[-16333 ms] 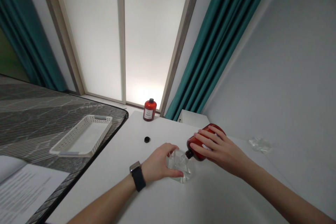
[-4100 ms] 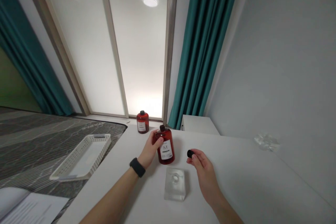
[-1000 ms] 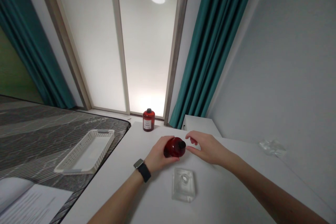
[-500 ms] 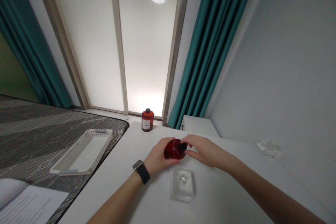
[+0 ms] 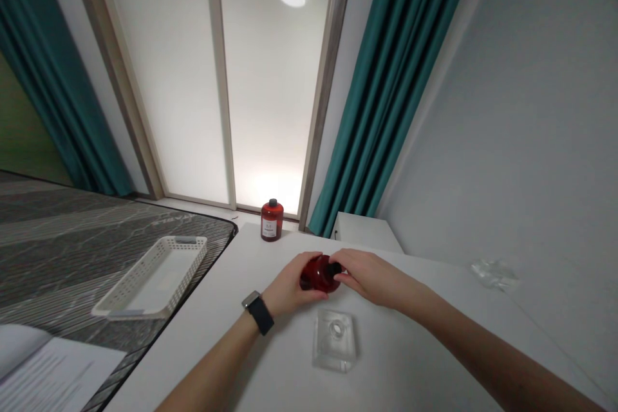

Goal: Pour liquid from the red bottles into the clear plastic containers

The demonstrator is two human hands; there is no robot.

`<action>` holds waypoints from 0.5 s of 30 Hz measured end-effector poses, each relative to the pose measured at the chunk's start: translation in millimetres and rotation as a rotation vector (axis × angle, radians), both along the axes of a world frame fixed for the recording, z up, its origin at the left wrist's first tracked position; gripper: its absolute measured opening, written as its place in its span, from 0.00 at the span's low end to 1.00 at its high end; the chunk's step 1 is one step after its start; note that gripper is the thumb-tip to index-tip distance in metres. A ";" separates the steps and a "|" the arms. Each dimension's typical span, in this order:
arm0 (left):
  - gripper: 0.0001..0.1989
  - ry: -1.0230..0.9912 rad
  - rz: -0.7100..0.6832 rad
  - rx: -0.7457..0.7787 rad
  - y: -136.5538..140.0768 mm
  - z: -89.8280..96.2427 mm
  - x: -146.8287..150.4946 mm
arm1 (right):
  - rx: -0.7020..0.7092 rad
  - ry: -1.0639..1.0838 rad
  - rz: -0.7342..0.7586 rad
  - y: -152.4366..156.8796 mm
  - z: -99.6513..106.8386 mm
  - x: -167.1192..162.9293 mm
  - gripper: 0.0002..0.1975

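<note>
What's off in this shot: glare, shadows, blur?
All head view: bright glow low on the right pale panel; soft shadow beside the left forearm; clear container nearly blends into the white table; print on the paper too soft to read.

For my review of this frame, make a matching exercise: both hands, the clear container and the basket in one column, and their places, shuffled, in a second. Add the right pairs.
Column 1
1. Left hand
2. Right hand
3. Clear container
4. Basket

Column 2
A. On the dark patterned surface
B. At the black cap
C. On the white table, nearer the camera than the hands
D. Around the body of the held bottle

Right pairs: 1-D, 2-B, 3-C, 4-A
</note>
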State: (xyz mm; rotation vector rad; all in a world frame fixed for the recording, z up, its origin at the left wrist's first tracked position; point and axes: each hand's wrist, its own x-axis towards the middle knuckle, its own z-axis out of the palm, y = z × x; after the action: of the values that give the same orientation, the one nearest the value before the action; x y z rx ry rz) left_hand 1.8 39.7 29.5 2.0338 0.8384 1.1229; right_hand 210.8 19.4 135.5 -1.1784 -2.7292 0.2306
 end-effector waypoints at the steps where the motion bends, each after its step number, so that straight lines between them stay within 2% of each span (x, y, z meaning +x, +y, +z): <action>1: 0.36 0.002 0.002 0.001 -0.1 0.2 -0.2 | -0.003 0.002 -0.007 0.2 0.1 -1.2 0.06; 8: 0.35 0.006 0.141 0.057 -4.8 -7.1 11.4 | -0.049 0.203 -0.061 5.6 -7.6 1.5 0.06; 12: 0.35 -0.013 0.095 0.015 -0.1 -9.7 10.2 | -0.071 0.335 -0.089 15.3 -20.0 3.4 0.07; 15: 0.36 -0.018 0.068 -0.009 6.7 -11.7 2.5 | -0.083 0.506 -0.151 27.8 -37.6 -0.5 0.08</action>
State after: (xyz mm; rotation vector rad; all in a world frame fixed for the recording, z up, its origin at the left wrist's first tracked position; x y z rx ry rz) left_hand 4.3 46.4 17.8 1.9983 0.9081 1.1710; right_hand 210.3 47.2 97.9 -1.1495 -2.2022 0.5441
